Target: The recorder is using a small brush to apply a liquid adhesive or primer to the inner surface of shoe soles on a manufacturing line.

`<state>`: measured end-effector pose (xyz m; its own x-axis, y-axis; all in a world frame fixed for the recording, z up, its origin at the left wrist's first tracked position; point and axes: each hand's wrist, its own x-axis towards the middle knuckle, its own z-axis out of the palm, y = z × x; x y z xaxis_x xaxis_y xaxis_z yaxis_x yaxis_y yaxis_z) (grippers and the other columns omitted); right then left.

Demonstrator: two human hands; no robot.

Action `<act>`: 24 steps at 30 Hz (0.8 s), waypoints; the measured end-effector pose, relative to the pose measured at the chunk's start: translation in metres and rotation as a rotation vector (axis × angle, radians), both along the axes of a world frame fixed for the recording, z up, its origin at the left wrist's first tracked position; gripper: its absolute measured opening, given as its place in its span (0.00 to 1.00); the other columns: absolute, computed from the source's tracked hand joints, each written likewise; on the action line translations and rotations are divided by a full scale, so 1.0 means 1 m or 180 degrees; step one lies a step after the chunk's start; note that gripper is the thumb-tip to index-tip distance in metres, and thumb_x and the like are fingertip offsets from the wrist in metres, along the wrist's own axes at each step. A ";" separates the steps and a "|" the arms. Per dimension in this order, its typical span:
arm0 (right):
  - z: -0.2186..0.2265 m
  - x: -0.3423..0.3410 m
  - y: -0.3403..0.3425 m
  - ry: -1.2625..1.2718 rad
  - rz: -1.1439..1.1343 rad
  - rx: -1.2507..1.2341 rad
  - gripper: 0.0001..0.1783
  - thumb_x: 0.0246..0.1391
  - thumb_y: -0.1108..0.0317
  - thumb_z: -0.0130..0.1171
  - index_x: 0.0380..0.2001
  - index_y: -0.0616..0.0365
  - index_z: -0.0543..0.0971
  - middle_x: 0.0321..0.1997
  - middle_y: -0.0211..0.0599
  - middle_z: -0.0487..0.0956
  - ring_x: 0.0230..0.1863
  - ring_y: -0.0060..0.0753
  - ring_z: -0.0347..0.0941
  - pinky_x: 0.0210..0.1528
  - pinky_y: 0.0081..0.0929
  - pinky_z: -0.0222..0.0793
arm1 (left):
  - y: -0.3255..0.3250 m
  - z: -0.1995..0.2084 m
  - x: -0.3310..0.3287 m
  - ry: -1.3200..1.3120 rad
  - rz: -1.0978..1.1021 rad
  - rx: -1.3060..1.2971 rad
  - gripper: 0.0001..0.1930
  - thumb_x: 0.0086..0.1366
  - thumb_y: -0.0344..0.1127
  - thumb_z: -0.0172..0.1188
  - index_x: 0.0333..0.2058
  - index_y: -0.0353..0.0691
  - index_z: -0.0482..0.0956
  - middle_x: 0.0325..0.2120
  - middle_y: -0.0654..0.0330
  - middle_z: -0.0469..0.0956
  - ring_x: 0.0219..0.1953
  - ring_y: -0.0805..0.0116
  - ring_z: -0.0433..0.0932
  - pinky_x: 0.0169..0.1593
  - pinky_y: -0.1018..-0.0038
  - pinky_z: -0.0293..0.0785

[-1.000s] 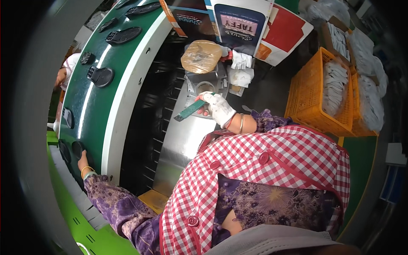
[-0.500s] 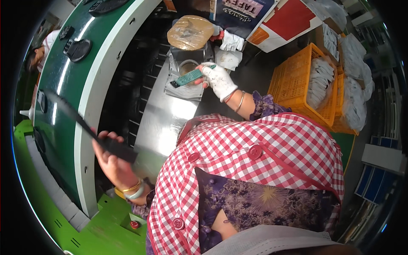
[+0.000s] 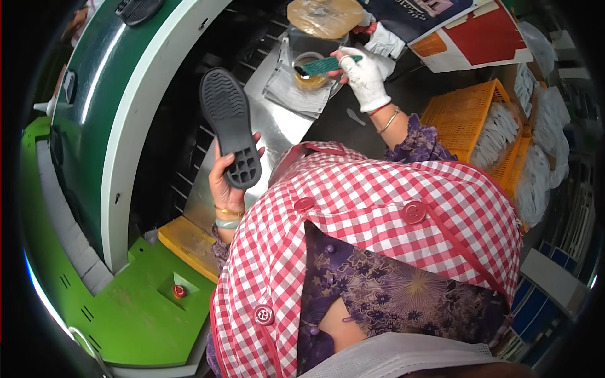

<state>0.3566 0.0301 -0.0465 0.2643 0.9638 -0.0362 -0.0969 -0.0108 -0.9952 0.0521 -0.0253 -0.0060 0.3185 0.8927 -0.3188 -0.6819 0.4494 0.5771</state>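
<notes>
My left hand (image 3: 225, 189), bare, grips a black shoe sole (image 3: 225, 104) by its heel end. The sole is upright, with wavy grooves at the forefoot and open hollows at the heel facing me. My right hand (image 3: 367, 79) wears a white glove with bare fingertips showing. It is closed around a green-handled brush (image 3: 329, 64). The brush's dark tip is over a round container (image 3: 310, 82) of amber liquid; whether it touches the liquid I cannot tell. Stained paper sheets (image 3: 295, 94) lie around the container on a metal table (image 3: 277, 129).
A green conveyor belt (image 3: 94, 82) with black soles (image 3: 140, 9) curves along the left behind a white rail (image 3: 116, 145). At the lower left is a green machine panel (image 3: 145, 315) with a red button (image 3: 179, 291). Yellow crates (image 3: 460, 116) of wrapped pieces stand right. A tan round lid (image 3: 324, 17) sits beyond the container.
My left hand has brought the sole from beside the belt rightward over the metal table and turned it upright. The brush in my right hand has shifted onto the container, and the view has swung left.
</notes>
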 end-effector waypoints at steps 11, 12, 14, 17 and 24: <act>-0.025 0.010 0.017 -0.1211 0.0095 -0.0248 0.16 0.54 0.64 0.55 0.42 0.63 0.76 0.36 0.32 0.80 0.29 0.19 0.77 0.27 0.11 0.65 | -0.007 -0.025 0.003 -0.0263 -0.0020 -0.0286 0.24 0.64 0.43 0.39 0.55 0.35 0.62 0.52 0.46 0.66 0.54 0.44 0.66 0.50 0.57 0.73; -0.025 0.011 0.018 -0.1467 0.0108 -0.0262 0.16 0.54 0.63 0.55 0.42 0.63 0.76 0.34 0.32 0.80 0.29 0.19 0.77 0.28 0.12 0.66 | -0.007 -0.027 0.004 -0.0249 -0.0042 -0.0258 0.24 0.64 0.42 0.39 0.55 0.35 0.62 0.52 0.47 0.66 0.54 0.44 0.66 0.50 0.57 0.73; -0.052 0.016 0.023 -0.2082 0.0012 -0.0004 0.15 0.53 0.60 0.56 0.39 0.57 0.79 0.29 0.33 0.81 0.29 0.17 0.77 0.31 0.15 0.69 | -0.010 -0.030 0.004 -0.0149 -0.0021 -0.0267 0.23 0.64 0.42 0.40 0.55 0.36 0.63 0.52 0.47 0.67 0.54 0.45 0.67 0.50 0.57 0.72; -0.057 0.012 0.022 -0.2167 0.0090 0.0041 0.13 0.52 0.61 0.55 0.38 0.56 0.79 0.33 0.35 0.81 0.32 0.23 0.77 0.35 0.19 0.70 | -0.012 -0.051 -0.003 -0.0031 0.0034 -0.0452 0.23 0.64 0.42 0.42 0.55 0.38 0.63 0.50 0.49 0.68 0.53 0.47 0.68 0.50 0.58 0.73; -0.062 0.009 0.019 -0.1971 0.0018 -0.0019 0.14 0.51 0.59 0.56 0.38 0.55 0.79 0.39 0.39 0.79 0.42 0.38 0.75 0.45 0.27 0.67 | -0.008 -0.115 -0.041 0.1202 -0.0019 -0.0773 0.27 0.57 0.27 0.50 0.57 0.36 0.59 0.47 0.53 0.72 0.44 0.62 0.75 0.47 0.71 0.73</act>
<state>0.3660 0.0493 -0.1084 0.2330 0.9654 0.1169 0.4988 -0.0155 -0.8666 0.0111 -0.0337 -0.1210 0.1445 0.7761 -0.6138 -0.4406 0.6059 0.6624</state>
